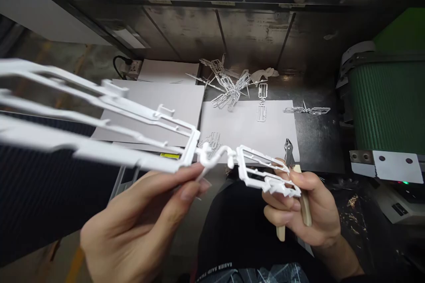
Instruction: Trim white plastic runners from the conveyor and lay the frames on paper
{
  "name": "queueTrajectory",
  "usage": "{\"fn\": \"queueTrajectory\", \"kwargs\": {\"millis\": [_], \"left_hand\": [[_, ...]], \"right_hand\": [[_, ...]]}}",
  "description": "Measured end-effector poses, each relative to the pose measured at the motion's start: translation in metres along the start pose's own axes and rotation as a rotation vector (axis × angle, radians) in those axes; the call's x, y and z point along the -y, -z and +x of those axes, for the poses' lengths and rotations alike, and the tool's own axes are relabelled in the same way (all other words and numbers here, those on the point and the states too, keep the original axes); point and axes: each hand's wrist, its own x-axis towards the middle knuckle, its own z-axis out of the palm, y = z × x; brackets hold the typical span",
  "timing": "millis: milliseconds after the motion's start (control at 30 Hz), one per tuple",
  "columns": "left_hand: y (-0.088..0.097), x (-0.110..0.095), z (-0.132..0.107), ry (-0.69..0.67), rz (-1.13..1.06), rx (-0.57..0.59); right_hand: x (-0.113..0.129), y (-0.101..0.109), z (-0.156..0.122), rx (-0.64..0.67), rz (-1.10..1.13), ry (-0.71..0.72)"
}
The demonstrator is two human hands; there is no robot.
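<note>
My left hand [142, 225] is closed, pinching a thin stem of a white plastic moulding between thumb and fingers. The moulding has a curved runner [217, 158] joining two open frames. Its larger-looking frame [191, 148] reaches past the left edge of the view, close to the camera. The other frame [244, 170] extends to my right hand [308, 208], whose fingers touch its far end. That hand is also wrapped round side cutters [288, 148] with cream handles, jaws pointing away from me. Part of the cutters is hidden behind the fingers.
A pile of similar white mouldings [229, 86] lies at the back of the steel bench, beside a crumpled glove [264, 74]. Single mouldings [261, 113] lie on white sheets [279, 128] and the bench. A green conveyor belt [388, 101] stands at right, a power socket [135, 67] at left.
</note>
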Motion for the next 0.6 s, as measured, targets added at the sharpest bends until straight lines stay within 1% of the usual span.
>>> {"fn": "queueTrajectory", "kwargs": {"millis": [67,167,300,367,533,600], "left_hand": [[-0.008,-0.004,0.004,0.092,-0.016,0.027],[-0.012,-0.001,0.006,0.214,-0.082,0.057],[-0.015,-0.001,0.004,0.353,-0.182,0.012],[-0.017,-0.002,0.003,0.385,-0.211,-0.016],[-0.018,-0.001,0.006,0.379,-0.223,0.042],[-0.018,-0.001,0.008,0.39,-0.237,0.024]], "right_hand": [[0.0,0.0,0.001,0.007,-0.005,-0.007],[0.0,0.0,0.003,-0.026,0.002,-0.009],[0.0,-0.003,0.005,-0.047,0.015,0.001],[0.0,-0.004,0.005,-0.057,0.025,-0.003],[0.0,-0.004,0.004,-0.05,0.034,0.001],[0.0,-0.004,0.004,-0.048,0.025,0.006]]}}
